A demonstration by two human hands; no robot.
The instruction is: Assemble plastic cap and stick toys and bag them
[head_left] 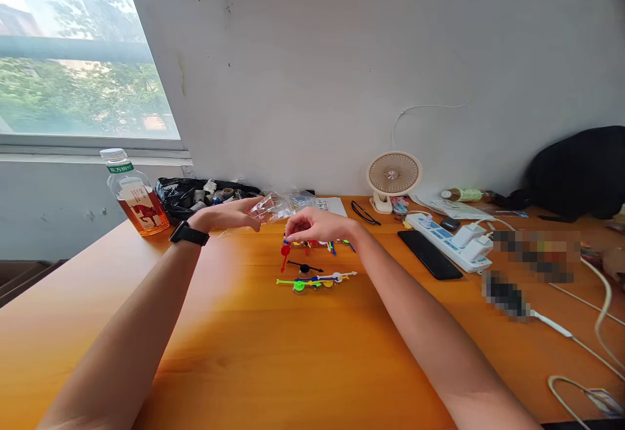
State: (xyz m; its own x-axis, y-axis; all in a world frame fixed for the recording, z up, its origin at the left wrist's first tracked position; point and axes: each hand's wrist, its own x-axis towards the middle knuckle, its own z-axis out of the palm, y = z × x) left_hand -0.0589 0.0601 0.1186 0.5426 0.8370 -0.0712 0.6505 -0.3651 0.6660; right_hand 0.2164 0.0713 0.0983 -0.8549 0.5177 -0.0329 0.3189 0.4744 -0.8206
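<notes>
My left hand (233, 214), a black watch on its wrist, reaches across the orange table (234, 352) and holds a small clear plastic bag (273, 207) by its edge. My right hand (312, 226) is closed in a pinch just above a scatter of coloured plastic sticks (315, 280). A red stick (284, 254) hangs from or lies just under its fingertips. A black stick (303, 267) lies below it, with green, yellow, blue and white ones in a row nearer me.
A tea bottle (137, 196) and a black bag of small items (195, 197) stand at the back left. A small fan (393, 179), glasses (364, 213), a dark phone (430, 254), a white power strip (452, 241), cables and a black bag (581, 173) occupy the right.
</notes>
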